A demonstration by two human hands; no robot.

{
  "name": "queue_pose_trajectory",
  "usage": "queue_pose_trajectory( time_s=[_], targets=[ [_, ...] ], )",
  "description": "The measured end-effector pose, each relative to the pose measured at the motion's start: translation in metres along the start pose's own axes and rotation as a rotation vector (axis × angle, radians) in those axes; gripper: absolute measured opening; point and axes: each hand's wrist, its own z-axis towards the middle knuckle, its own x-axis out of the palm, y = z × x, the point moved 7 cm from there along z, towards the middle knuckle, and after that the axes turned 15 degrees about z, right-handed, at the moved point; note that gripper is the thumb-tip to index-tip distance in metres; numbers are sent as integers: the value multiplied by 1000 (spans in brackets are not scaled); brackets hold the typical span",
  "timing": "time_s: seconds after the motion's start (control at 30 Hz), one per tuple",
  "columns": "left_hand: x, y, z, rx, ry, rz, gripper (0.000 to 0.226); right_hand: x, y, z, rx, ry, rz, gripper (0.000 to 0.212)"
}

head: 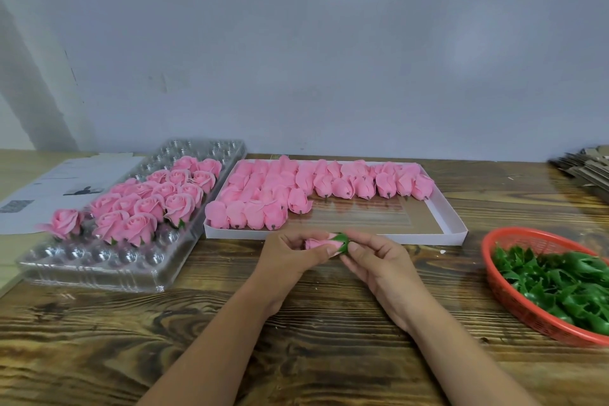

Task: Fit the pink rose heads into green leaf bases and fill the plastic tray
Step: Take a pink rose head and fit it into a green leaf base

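Both hands meet low over the wooden counter (pixel 296 323), working one flower between them. Left hand (pixel 290 257) has fingers curled around a pink rose head (pixel 314 243), holding it sideways with the bloom tucked toward the palm and the base end pointing right. Right hand (pixel 379 260) pinches a green leaf base (pixel 341 241) with thumb and fingertips, the leaf base sitting at the rose's base end, touching it; how far it is seated cannot be told.

Just beyond the hands, a white cardboard box (pixel 451 227) holds loose rose heads (pixel 296 188) lying on their sides, packed on its left and along the far edge; the box's near-right part shows bare bottom.

Left of and beyond the left hand sits the clear plastic tray (pixel 99 269). Finished roses (pixel 155 198) stand upright in its middle cups, blooms up, green showing under some. One rose (pixel 66 222) stands at the tray's left edge, apart from the main cluster. Near-row and far-row cups show clear plastic only.

Right of the right hand, well apart, a red mesh basket (pixel 504 293) holds a pile of green leaf bases (pixel 560 287), partly cut off by the frame edge.

Printed paper sheets (pixel 59 188) lie far left under the tray's edge. Stacked flat cardboard (pixel 583 168) sits far right by the wall.
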Motion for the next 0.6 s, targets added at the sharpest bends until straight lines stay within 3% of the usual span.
queue_pose_trajectory(
  time_s=[0.17, 0.6],
  targets=[
    [5, -1, -2, -3, 68, -41, 24, -1, -2, -1, -11, -22, -83, 23],
    [1, 1, -2, -7, 46, 26, 26, -5, 12, -4, -130, -58, -313, 15]
  ],
)
